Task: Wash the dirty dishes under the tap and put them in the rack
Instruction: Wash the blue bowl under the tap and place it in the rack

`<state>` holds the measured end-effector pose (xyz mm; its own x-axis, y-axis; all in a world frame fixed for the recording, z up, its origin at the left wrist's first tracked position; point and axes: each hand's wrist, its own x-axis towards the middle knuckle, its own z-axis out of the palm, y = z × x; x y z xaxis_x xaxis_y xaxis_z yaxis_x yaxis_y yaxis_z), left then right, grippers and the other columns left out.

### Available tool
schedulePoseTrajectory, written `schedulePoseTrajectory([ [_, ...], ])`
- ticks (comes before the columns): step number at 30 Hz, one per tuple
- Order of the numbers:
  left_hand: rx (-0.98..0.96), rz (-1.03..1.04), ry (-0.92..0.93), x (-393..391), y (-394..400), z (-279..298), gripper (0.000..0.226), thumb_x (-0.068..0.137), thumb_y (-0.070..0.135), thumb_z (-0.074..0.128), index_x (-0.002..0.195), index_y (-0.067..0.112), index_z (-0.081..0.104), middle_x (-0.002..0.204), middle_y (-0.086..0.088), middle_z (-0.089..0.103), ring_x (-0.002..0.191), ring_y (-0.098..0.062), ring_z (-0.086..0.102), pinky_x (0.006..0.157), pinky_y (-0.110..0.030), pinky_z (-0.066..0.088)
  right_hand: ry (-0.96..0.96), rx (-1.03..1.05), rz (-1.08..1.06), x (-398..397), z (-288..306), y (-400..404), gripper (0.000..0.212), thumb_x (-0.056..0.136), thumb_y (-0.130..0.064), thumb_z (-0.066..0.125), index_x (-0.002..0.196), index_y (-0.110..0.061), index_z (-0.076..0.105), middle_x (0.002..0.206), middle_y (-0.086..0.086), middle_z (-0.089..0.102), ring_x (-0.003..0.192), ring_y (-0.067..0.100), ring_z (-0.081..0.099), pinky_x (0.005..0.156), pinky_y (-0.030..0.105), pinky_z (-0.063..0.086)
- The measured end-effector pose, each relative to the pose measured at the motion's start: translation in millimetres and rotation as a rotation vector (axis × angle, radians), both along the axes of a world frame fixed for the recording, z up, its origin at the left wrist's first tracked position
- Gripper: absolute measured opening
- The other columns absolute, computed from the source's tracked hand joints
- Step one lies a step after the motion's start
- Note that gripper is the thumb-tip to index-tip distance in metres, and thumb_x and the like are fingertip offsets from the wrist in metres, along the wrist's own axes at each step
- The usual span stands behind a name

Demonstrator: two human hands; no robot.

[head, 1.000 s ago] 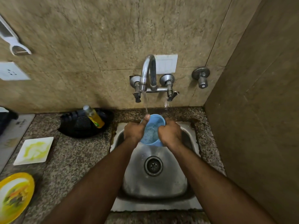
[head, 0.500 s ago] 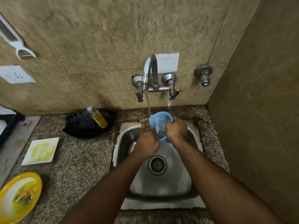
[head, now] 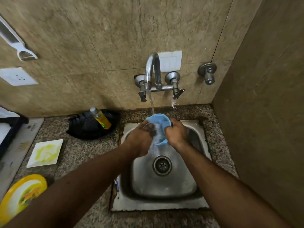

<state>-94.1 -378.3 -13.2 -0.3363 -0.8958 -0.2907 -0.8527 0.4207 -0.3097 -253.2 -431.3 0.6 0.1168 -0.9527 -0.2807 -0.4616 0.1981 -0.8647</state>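
A small blue bowl [head: 160, 120] is tilted over the steel sink [head: 185, 193], under the water running from the tap [head: 152, 69]. My right hand [head: 176, 132] grips the bowl's right rim. My left hand [head: 141, 137] is at the bowl's left side with its fingers reaching inside, blurred by motion and water. Water spills from the bowl's lower edge toward the drain [head: 162, 165]. A dirty white square plate [head: 46, 153] and a dirty yellow plate [head: 21, 195] lie on the counter at the left.
A black dish rack [head: 87, 127] holding a yellow soap bottle [head: 102, 118] stands on the granite counter left of the sink. A stove edge [head: 14, 142] is at far left. A brown wall closes the right side. A peeler [head: 18, 45] hangs on the tiled wall.
My left hand moved from gripping the bowl's left rim to reaching inside it. The bowl tipped more, and water now pours out of it.
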Motion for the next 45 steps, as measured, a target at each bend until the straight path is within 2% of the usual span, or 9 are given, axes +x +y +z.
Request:
schedulePoseTrajectory([
  [5, 0.026, 0.192, 0.327, -14.0, 11.6, -12.2, 0.037, 0.089, 0.035, 0.051, 0.111, 0.018, 0.075, 0.115, -0.005, 0.075, 0.127, -0.024, 0.061, 0.126, -0.039, 0.020, 0.033, -0.021, -0.081, 1.9, -7.5, -3.8, 0.037, 0.083, -0.003, 0.056, 0.112, -0.018, 0.074, 0.094, 0.002, 0.070, 0.086, 0.022, 0.063, 0.072, 0.024, 0.043],
  [9, 0.053, 0.401, 0.695, -27.5, 11.7, -7.3, 0.018, 0.083, 0.030, 0.063, 0.081, 0.014, 0.071, 0.083, -0.002, 0.074, 0.083, -0.022, 0.070, 0.076, -0.030, 0.054, -0.019, 0.004, -0.133, 10.9, -25.7, -2.5, 0.029, 0.091, -0.013, 0.059, 0.115, -0.015, 0.074, 0.111, 0.008, 0.075, 0.102, 0.028, 0.067, 0.084, 0.029, 0.050],
  [13, 0.260, 0.574, 1.429, -34.1, 18.7, -17.8, 0.018, 0.079, 0.000, 0.061, 0.092, 0.006, 0.073, 0.090, -0.001, 0.076, 0.086, -0.011, 0.070, 0.084, -0.035, 0.057, -0.134, 0.016, -0.098, 20.4, -33.5, 3.2, 0.027, 0.094, -0.029, 0.057, 0.113, -0.019, 0.073, 0.103, 0.003, 0.076, 0.098, 0.025, 0.070, 0.088, 0.036, 0.056],
  [21, 0.071, 0.254, 0.409, -2.5, 20.8, -26.0, 0.073, 0.092, 0.066, 0.048, 0.153, 0.027, 0.040, 0.141, -0.005, 0.063, 0.120, -0.031, 0.063, 0.102, -0.042, 0.048, -0.206, 0.118, -0.043, 28.3, -52.7, 15.6, 0.025, 0.099, -0.036, 0.058, 0.107, -0.018, 0.074, 0.098, 0.004, 0.076, 0.094, 0.023, 0.071, 0.093, 0.048, 0.057],
  [27, -0.056, 0.281, 0.079, -7.1, 20.8, -2.7, 0.071, 0.093, 0.066, 0.047, 0.148, 0.021, 0.050, 0.137, -0.003, 0.065, 0.144, -0.026, 0.042, 0.125, -0.059, -0.006, -0.238, 0.046, -0.031, 34.7, -37.8, 8.3, 0.018, 0.098, -0.033, 0.057, 0.102, -0.024, 0.072, 0.095, 0.001, 0.075, 0.091, 0.022, 0.071, 0.090, 0.045, 0.059],
  [32, -0.044, 0.355, 0.162, -15.2, 16.6, 1.5, 0.043, 0.097, 0.054, 0.050, 0.112, 0.021, 0.074, 0.107, -0.001, 0.076, 0.114, -0.022, 0.065, 0.121, -0.040, 0.025, -0.238, 0.083, -0.162, 29.8, -28.2, -3.4, 0.021, 0.099, -0.029, 0.060, 0.090, -0.014, 0.073, 0.079, 0.004, 0.070, 0.078, 0.026, 0.070, 0.077, 0.050, 0.062],
  [38, -0.073, 0.455, 0.699, -19.9, 27.4, -0.6, 0.025, 0.074, 0.031, 0.053, 0.086, 0.024, 0.074, 0.084, 0.004, 0.075, 0.083, -0.018, 0.070, 0.069, -0.028, 0.053, -0.243, 0.129, -0.194, 29.1, -33.7, 1.8, 0.023, 0.099, -0.036, 0.058, 0.087, -0.019, 0.070, 0.082, 0.000, 0.071, 0.088, 0.030, 0.072, 0.079, 0.056, 0.061],
  [42, 0.009, 0.520, 1.015, -27.6, 32.8, -13.8, 0.028, 0.079, 0.021, 0.061, 0.105, 0.029, 0.068, 0.101, 0.007, 0.075, 0.096, -0.015, 0.070, 0.082, -0.034, 0.058, -0.296, 0.070, -0.120, 30.2, -31.0, 6.3, 0.024, 0.100, -0.037, 0.056, 0.105, -0.021, 0.073, 0.098, 0.002, 0.075, 0.094, 0.023, 0.071, 0.088, 0.048, 0.060],
  [45, 0.044, 0.377, 0.780, -18.0, 34.0, -15.7, 0.043, 0.089, 0.034, 0.058, 0.132, 0.027, 0.058, 0.117, -0.002, 0.073, 0.106, -0.026, 0.069, 0.090, -0.038, 0.055, -0.319, 0.090, -0.080, 28.5, -34.8, 11.9, 0.021, 0.103, -0.033, 0.055, 0.108, -0.021, 0.073, 0.103, 0.004, 0.075, 0.098, 0.024, 0.072, 0.087, 0.047, 0.060],
])
